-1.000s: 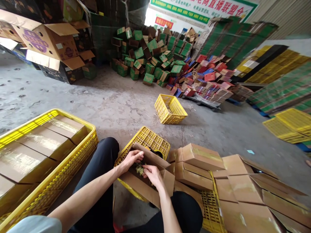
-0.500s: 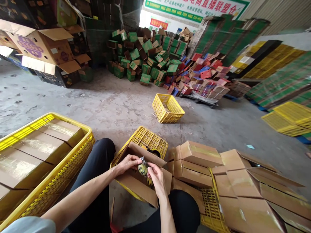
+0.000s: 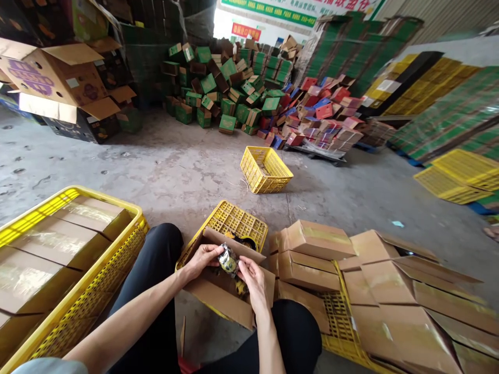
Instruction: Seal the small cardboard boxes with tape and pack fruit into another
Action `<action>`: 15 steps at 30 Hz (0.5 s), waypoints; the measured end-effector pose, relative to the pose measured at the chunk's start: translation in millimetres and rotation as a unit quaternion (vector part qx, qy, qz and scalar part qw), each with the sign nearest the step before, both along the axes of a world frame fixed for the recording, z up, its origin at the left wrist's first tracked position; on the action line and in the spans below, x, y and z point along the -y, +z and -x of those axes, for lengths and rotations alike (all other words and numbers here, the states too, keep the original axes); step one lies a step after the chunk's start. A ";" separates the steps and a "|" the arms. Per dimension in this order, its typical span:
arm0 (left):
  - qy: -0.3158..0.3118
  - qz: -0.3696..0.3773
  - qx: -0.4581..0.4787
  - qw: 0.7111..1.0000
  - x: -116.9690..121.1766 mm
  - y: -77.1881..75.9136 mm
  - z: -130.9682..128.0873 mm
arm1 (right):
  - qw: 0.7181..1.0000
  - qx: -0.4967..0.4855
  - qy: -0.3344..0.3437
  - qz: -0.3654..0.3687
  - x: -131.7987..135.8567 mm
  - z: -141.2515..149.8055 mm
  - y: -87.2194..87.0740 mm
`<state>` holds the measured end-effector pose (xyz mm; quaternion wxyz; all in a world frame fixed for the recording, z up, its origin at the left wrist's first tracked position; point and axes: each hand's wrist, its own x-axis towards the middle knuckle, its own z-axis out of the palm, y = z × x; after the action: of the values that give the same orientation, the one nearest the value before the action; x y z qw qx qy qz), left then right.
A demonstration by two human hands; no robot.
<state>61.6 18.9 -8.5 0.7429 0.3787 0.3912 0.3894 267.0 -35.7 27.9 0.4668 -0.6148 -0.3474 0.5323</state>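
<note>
Between my two hands is a small shiny plastic packet (image 3: 228, 259) with green and yellow patches; its exact kind I cannot make out. My left hand (image 3: 206, 258) pinches its upper left end. The fingers of my right hand (image 3: 251, 278) are closed on its right edge. Below them an open cardboard box (image 3: 226, 303) rests on an upturned yellow crate (image 3: 237, 221). Inside the box a yellow item (image 3: 240, 287) shows in part. Behind the box's back flap, a black and yellow tape dispenser-like object (image 3: 247, 241) lies on the crate.
At my left stands a yellow crate (image 3: 141, 215) of taped cartons. Stacked cardboard boxes (image 3: 312, 239) sit to the right, partly on another yellow crate (image 3: 339, 311). A yellow basket (image 3: 267, 182) stands on the floor ahead, before a heap of green boxes (image 3: 228, 123).
The packet has turned between my hands and shows more of its silvery wrapping. Both hands stay over the box. The whole view has shifted slightly.
</note>
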 end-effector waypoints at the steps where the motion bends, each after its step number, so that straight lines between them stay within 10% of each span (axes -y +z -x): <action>1: 0.002 0.003 0.003 1.000 -0.5 0.1 0.4 | 1.000 -0.006 -0.003 -0.001 -0.4 0.1 -0.1; 15: 0.004 0.002 0.009 1.000 0.7 3.3 6.2 | 0.999 -0.013 -0.016 -0.033 -0.9 -3.6 -9.2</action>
<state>55.3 18.2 -5.2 0.7459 0.3720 0.3864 0.3950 270.6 -34.8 18.7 0.4999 -0.5973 -0.3492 0.5209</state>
